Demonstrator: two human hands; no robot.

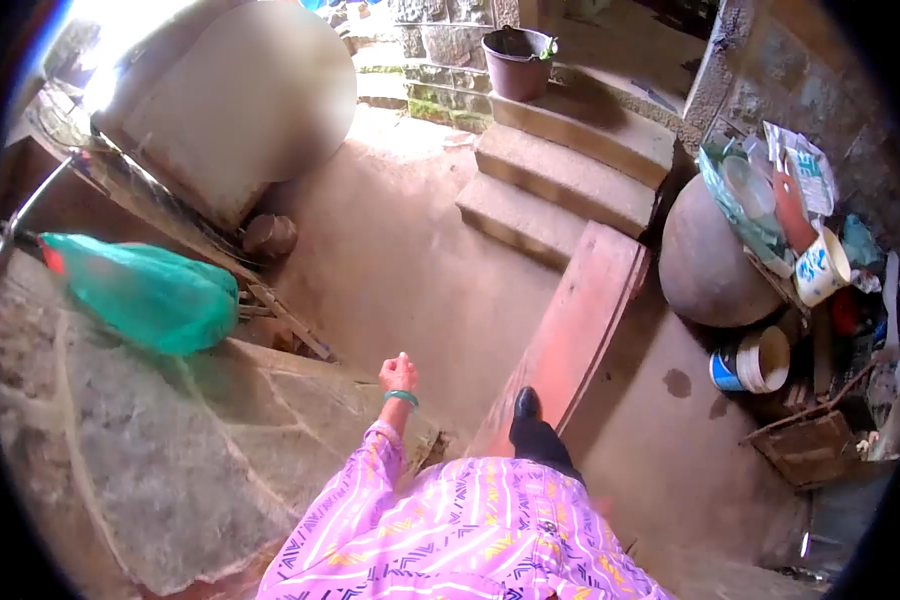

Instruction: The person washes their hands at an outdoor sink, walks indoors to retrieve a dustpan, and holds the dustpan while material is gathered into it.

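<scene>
My left hand [399,373] is in front of my body near the centre, with a green bangle [401,398] round the wrist. Its fingers look curled, but whether they hold anything is too small to make out. The nearest things to it are the stone slab [210,460] on the left and the reddish plank [582,325] on the right. One dark shoe [527,403] rests on the plank. I cannot see my right hand.
Concrete steps [570,177] with a bucket [519,64] rise beyond the plank. A green bag [145,290] hangs at the left. On the right are a large round pot [715,255], a white tub [762,360] and a wooden crate [808,448].
</scene>
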